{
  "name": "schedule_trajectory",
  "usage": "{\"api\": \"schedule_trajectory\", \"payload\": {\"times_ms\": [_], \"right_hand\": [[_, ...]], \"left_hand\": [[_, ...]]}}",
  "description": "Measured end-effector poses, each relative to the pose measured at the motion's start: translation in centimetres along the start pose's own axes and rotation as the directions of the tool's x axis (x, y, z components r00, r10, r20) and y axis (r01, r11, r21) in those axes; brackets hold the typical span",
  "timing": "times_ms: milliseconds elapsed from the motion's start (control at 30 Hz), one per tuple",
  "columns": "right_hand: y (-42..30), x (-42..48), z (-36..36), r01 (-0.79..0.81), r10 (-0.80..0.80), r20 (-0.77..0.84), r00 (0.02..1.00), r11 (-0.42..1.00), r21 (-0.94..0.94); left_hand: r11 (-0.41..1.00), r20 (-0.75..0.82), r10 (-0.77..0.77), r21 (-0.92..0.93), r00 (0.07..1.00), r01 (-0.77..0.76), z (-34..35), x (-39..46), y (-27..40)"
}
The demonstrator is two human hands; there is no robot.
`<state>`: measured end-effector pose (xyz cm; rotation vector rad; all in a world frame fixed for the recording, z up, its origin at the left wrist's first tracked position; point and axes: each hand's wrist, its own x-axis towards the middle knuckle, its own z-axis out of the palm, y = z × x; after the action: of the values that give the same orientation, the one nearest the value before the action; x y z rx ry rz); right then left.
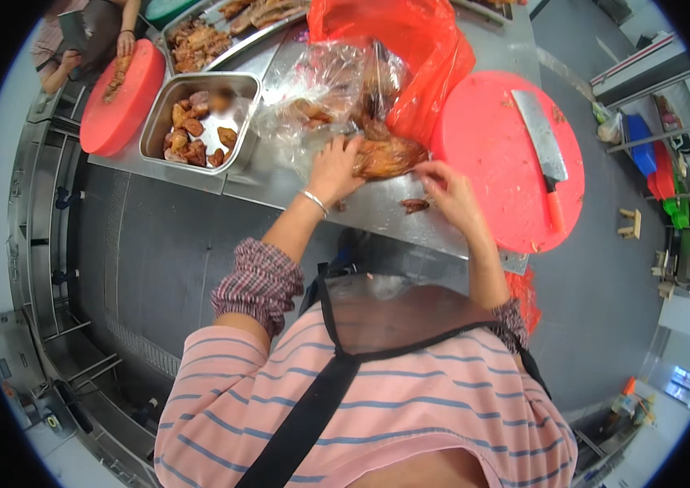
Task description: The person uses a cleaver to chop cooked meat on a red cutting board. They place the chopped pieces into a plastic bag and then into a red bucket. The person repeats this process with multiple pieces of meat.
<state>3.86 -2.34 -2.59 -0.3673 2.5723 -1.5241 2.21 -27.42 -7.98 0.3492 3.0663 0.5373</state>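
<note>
A browned, glossy piece of roast meat, apparently poultry [392, 157], lies on the steel table. My left hand [335, 168] grips its left end, with the thumb along the near side. At its right end are the bent fingers of my right hand [447, 188]; whether they pinch anything is too small to tell. A crumpled clear plastic bag [314, 76] spreads behind and left of the meat, with more brown pieces partly hidden under it. Behind that stands an opened red plastic bag [436, 55]. One small dark meat scrap [415, 205] lies near my right hand.
On the right, a cleaver [539, 134] lies on a round pink cutting board [479, 165]. A steel pan [148, 137] holding browned meat pieces stands left. Beyond it, a co-worker's hands [125, 44] hold a cleaver and meat at another pink board [116, 125]. A meat tray [247, 46] lies behind.
</note>
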Motion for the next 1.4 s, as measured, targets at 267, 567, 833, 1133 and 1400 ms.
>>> {"api": "schedule_trajectory", "payload": {"times_ms": [267, 567, 833, 1133, 1400], "right_hand": [[1.0, 3.1, -0.3, -0.012, 0.008, -0.202, 0.979, 1.000, -0.018], [9.3, -4.6, -18.6, -0.516, 0.076, -0.653, 0.754, 0.684, -0.516], [11.9, -2.3, -17.9, -0.626, 0.136, -0.665, 0.735, 0.513, -0.587], [7.7, -5.4, -24.5, -0.336, 0.289, -0.635, 0.717, 0.941, 0.048], [6.3, -10.8, -21.8, -0.158, 0.448, -0.531, 0.719, 0.850, 0.503]], "left_hand": [[0.985, 0.338, -0.072, -0.124, 0.939, 0.120, -1.9, 3.6, -0.8], [0.278, 0.654, 0.122, -0.745, 0.747, 0.607, -4.1, 2.4, -0.8], [-0.015, 0.353, -0.025, -0.936, 0.935, 0.352, -8.8, 5.2, 12.0], [-0.042, 0.517, -0.202, -0.853, 0.831, 0.521, 2.5, 8.3, 25.4], [0.900, 0.108, 0.101, -0.433, 0.989, -0.045, -2.1, 11.8, 23.7]]}}
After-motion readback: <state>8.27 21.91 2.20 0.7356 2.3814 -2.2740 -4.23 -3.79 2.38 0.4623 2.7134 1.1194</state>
